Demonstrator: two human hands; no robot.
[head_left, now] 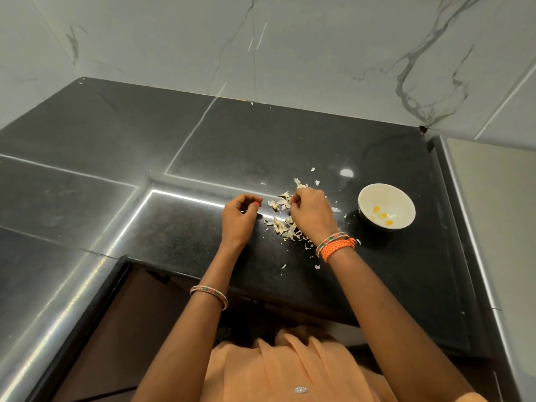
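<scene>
A pile of pale garlic skins (282,224) lies scattered on the black stone counter (261,146). My right hand (310,211) rests over the pile with its fingers curled into the skins; what they hold is hidden. My left hand (240,216) sits just left of the pile, fingers curled, and seems to pinch a thin sliver between thumb and fingertips. A white bowl (387,206) stands to the right of my right hand with several yellowish peeled cloves at its bottom.
The counter forms an L, with a branch running down the left side (58,271). Marble-patterned wall tiles (290,47) rise behind it. A pale surface (499,227) adjoins the counter's right edge. Small skin flakes (316,266) lie near the front edge.
</scene>
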